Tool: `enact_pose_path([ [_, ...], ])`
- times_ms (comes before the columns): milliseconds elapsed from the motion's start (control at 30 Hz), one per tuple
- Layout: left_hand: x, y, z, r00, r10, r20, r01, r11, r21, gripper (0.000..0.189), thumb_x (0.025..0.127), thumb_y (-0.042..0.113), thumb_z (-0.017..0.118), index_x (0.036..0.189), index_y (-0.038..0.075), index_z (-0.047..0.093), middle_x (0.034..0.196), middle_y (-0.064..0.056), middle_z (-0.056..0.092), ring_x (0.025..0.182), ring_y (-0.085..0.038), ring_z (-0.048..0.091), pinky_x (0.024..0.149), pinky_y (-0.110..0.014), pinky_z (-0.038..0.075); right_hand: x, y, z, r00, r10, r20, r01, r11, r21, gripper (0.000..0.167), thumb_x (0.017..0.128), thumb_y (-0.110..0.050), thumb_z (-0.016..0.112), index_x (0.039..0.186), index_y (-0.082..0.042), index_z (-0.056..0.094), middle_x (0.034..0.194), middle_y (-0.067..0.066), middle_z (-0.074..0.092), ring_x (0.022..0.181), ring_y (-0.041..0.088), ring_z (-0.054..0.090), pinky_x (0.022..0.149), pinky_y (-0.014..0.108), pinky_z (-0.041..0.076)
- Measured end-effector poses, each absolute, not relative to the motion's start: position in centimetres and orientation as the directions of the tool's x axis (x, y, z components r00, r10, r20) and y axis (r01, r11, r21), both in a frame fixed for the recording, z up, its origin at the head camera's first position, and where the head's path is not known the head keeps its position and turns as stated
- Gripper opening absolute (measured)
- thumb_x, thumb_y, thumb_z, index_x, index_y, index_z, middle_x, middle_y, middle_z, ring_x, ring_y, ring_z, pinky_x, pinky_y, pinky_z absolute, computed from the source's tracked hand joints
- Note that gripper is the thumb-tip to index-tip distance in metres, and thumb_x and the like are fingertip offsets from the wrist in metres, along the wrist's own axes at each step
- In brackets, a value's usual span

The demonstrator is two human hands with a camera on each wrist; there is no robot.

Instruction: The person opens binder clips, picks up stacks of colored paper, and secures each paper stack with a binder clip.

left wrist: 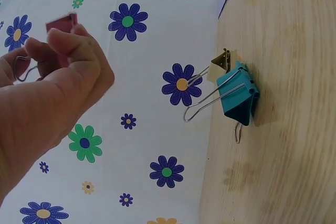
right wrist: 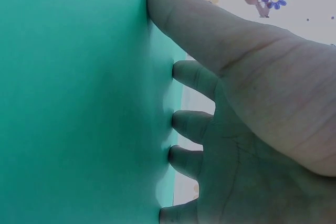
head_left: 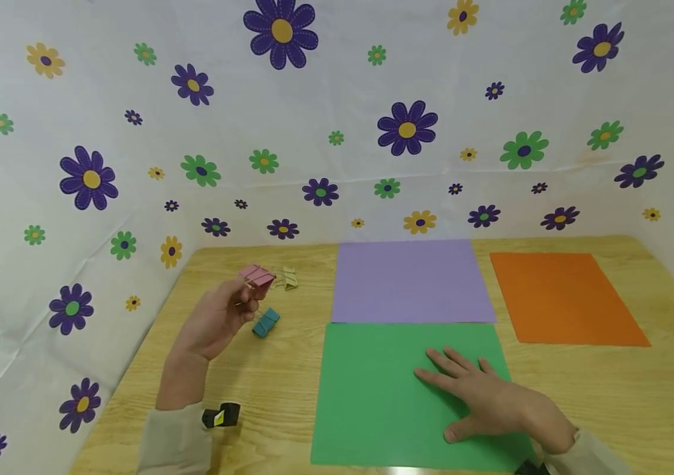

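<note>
The left hand (head_left: 215,322) is pinching the pink clip (head_left: 258,274) above the desk (head_left: 266,379), while the right hand (head_left: 488,399), fingers spread, is resting on the green sheet (head_left: 372,396), where light, even pressure should best steady it.

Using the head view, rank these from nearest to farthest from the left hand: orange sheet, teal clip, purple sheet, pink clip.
1. Pink clip: held in the left hand.
2. Teal clip: on the table, just right of that hand.
3. Purple sheet: farther right, behind the green sheet.
4. Orange sheet: rightmost, past the purple sheet.
</note>
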State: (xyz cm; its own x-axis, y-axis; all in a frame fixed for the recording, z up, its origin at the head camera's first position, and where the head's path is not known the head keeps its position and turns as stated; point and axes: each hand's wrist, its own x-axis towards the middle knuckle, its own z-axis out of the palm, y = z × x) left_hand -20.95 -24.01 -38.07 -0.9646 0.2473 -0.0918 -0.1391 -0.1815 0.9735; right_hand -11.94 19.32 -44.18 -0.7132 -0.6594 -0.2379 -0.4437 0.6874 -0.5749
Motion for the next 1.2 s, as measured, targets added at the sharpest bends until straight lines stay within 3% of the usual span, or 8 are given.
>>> enact_pose_path([
  [167, -20.78, -23.87, -37.95, -0.974, 0.217, -0.059, -0.116, -0.26, 0.959, 0.028, 0.107, 0.02, 0.041, 0.09, 0.012, 0.062, 0.091, -0.001, 0.065, 0.072, -0.007, 0.051, 0.06, -0.014, 0.044, -12.0, 19.23, -44.15, -0.712, -0.658, -0.246, -0.44, 0.691, -0.574, 0.091, 0.082, -0.046, 0.077, 0.156, -0.021, 0.032, 0.165, 0.016, 0.011, 0.149, 0.047, 0.007, 0.104, 0.08, 0.008],
  [367, -20.56, -23.6, -37.73, -0.98, 0.186, -0.072, -0.126, -0.3, 0.946, 0.02, 0.103, 0.022, 0.044, 0.108, 0.014, 0.062, 0.089, -0.001, 0.061, 0.067, -0.005, 0.046, 0.053, -0.013, 0.036, -12.04, 19.3, -44.17, -0.709, -0.661, -0.246, -0.44, 0.687, -0.578, 0.091, 0.082, -0.046, 0.077, 0.157, -0.021, 0.032, 0.165, 0.016, 0.01, 0.149, 0.047, 0.006, 0.104, 0.08, 0.007],
  [500, -20.56, -23.51, -37.65, -0.974, 0.215, -0.074, -0.128, -0.251, 0.96, 0.025, 0.105, 0.022, 0.043, 0.109, 0.015, 0.066, 0.092, -0.001, 0.064, 0.07, -0.005, 0.049, 0.057, -0.014, 0.039, -11.97, 19.4, -44.09, -0.71, -0.66, -0.245, -0.432, 0.684, -0.588, 0.09, 0.083, -0.047, 0.076, 0.157, -0.021, 0.032, 0.165, 0.016, 0.01, 0.149, 0.047, 0.006, 0.104, 0.08, 0.007],
  [800, -20.72, -23.93, -37.81, -0.96, 0.28, -0.031, -0.089, -0.199, 0.976, 0.026, 0.106, 0.014, 0.044, 0.108, 0.017, 0.07, 0.1, 0.0, 0.07, 0.09, -0.01, 0.065, 0.083, -0.02, 0.054, -12.11, 19.47, -44.0, -0.709, -0.659, -0.252, -0.42, 0.681, -0.6, 0.09, 0.083, -0.046, 0.076, 0.157, -0.021, 0.032, 0.165, 0.016, 0.01, 0.149, 0.047, 0.005, 0.104, 0.08, 0.005],
  [1033, -20.79, -23.87, -37.72, -0.953, 0.3, -0.054, -0.129, -0.237, 0.963, 0.027, 0.107, 0.021, 0.045, 0.108, 0.015, 0.071, 0.101, -0.003, 0.071, 0.089, -0.012, 0.069, 0.082, -0.022, 0.056, -12.22, 19.47, -44.11, -0.708, -0.66, -0.25, -0.431, 0.685, -0.587, 0.091, 0.082, -0.046, 0.077, 0.157, -0.02, 0.031, 0.165, 0.016, 0.011, 0.149, 0.047, 0.006, 0.104, 0.08, 0.007],
  [1200, -20.7, -23.57, -37.66, -0.956, 0.283, -0.077, -0.135, -0.191, 0.972, 0.024, 0.106, 0.024, 0.049, 0.106, 0.017, 0.073, 0.1, -0.003, 0.072, 0.088, -0.013, 0.069, 0.081, -0.023, 0.057, -12.17, 19.45, -44.08, -0.706, -0.663, -0.249, -0.439, 0.685, -0.581, 0.091, 0.082, -0.047, 0.077, 0.157, -0.019, 0.031, 0.165, 0.016, 0.011, 0.149, 0.047, 0.006, 0.104, 0.08, 0.007],
])
